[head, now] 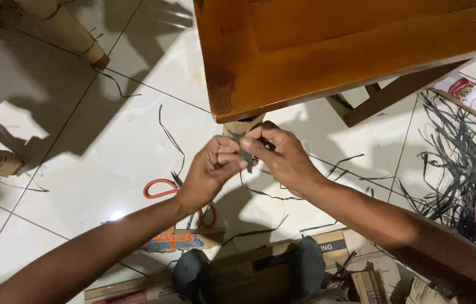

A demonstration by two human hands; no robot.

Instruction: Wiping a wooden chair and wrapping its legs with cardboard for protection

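Dark, thin plastic strap (246, 159) is pinched between the fingertips of both hands, just below the corner of the varnished wooden table (283, 67) and in front of its cardboard-wrapped leg (242, 126). The left hand (211, 171) closes thumb and forefinger on one side of the strip, and the right hand (283, 157) closes on it from the other, fingers curled tight. The strap looks light, flat and springy, probably slick, so a firm pinch near its end suits it best. Beyond the wrists, red-handled scissors (162, 190) lie on the white tiled floor (80, 141). Loose cut strips scatter about, a tangled heap of strapping (457, 163) sits to the right, and flattened cardboard boxes (260, 270) lie nearest the person.
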